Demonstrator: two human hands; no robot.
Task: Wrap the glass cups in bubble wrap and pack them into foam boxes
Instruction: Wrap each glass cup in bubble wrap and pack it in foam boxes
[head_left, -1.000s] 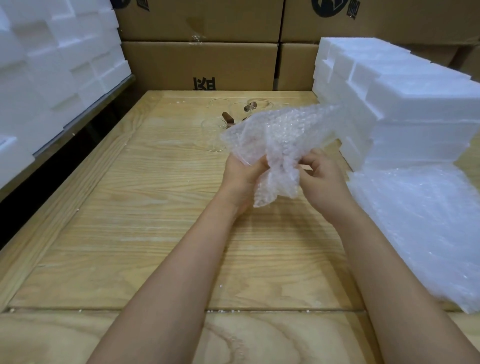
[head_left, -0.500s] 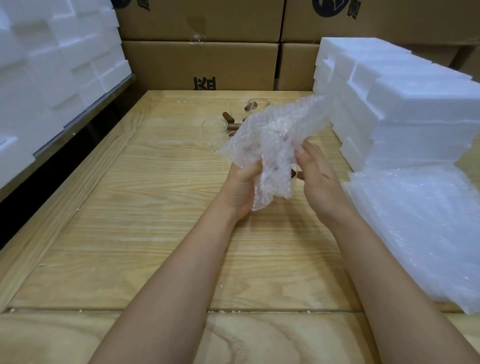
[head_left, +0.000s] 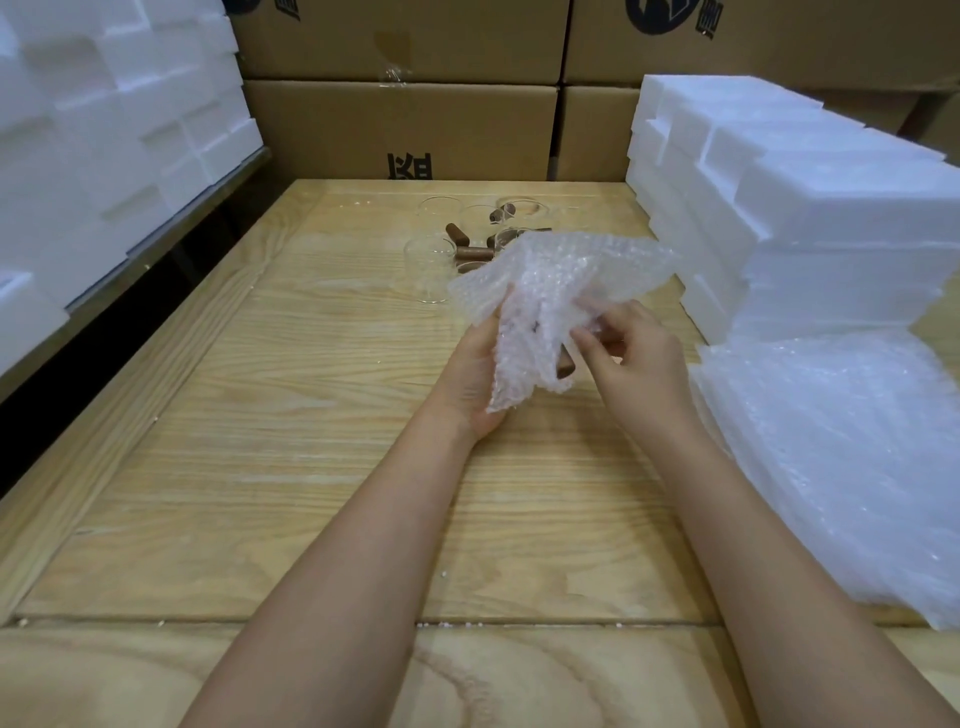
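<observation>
Head view. Both my hands are up over the table (head_left: 249, 426), about midway along it and to the right of its centre line, working one bubble wrap sheet (head_left: 566, 275) around a cup.

Change from a second ago: the sheet's loose flap then reached out right toward the foam boxes (head_left: 810, 223). Now it is pulled in and bunched higher, its top edge fanning left and right above my fingers. Half a second ago my right hand (head_left: 641, 358) lay flat against the wrap with the fingers straight. Now they are bent and pinching a fold at the bundle's right side. My left hand (head_left: 475, 376) has hardly moved. It grips the bundle from below and left, thumb up along the wrap.

The cup's brown handle (head_left: 565, 365) shows more than it did, poking out under the sheet's lower right edge. Its long axis slants down, right and toward me. The glass body is hidden inside the wrap, so I cannot tell where its mouth faces.

The loose glass cups (head_left: 430, 270) stand near the table's far edge, around its middle, with brown handles lying among them. The foam boxes are stacked along the right edge at the far corner. A pile of bubble wrap (head_left: 852, 467) lies on the nearer right edge, just in front of them. More white foam (head_left: 109, 135) is stacked beyond the left edge. Cardboard cartons (head_left: 405, 119) stand behind the far edge.
</observation>
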